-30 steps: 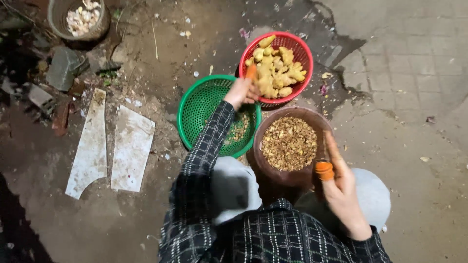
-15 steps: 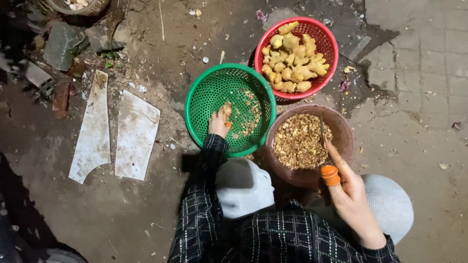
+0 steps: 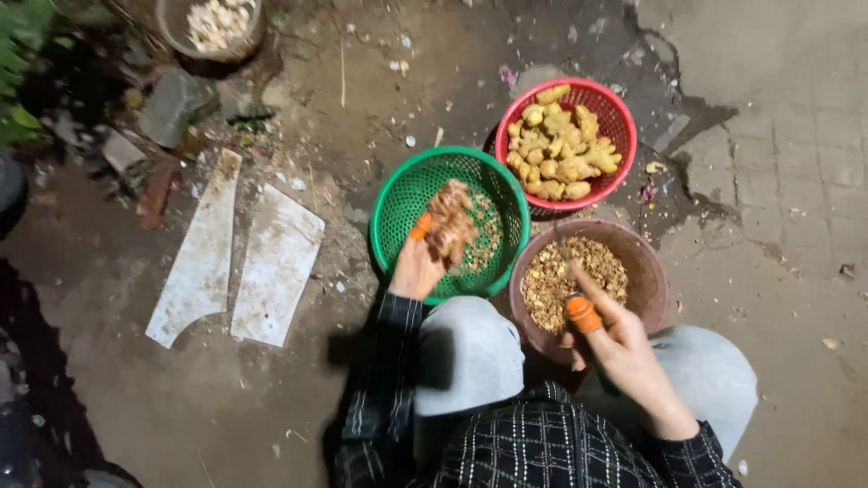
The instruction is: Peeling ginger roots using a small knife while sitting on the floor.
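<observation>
My left hand [image 3: 416, 269], an orange cot on one finger, grips a knobbly brown unpeeled ginger root [image 3: 450, 222] above the green mesh basket [image 3: 391, 199], which has scraps in its bottom. My right hand [image 3: 619, 348], with an orange cot on the thumb, is closed around a small thin knife [image 3: 564, 258] over the brown bowl [image 3: 653, 276] of peelings. Beyond them a red mesh basket [image 3: 624, 122] holds several yellow peeled ginger pieces [image 3: 556, 158]. My knees in grey trousers sit just below the baskets.
Two flat white slabs [image 3: 203, 258] [image 3: 276, 264] lie on the dirt to the left. A bucket [image 3: 172, 27] with pale pieces stands at the top left, near stones [image 3: 176, 104] and leaves [image 3: 23, 63]. Paved ground [image 3: 796, 163] is on the right.
My left hand left the red basket, dipped into the green basket and has come up holding a ginger root. The right hand has stayed over the brown bowl.
</observation>
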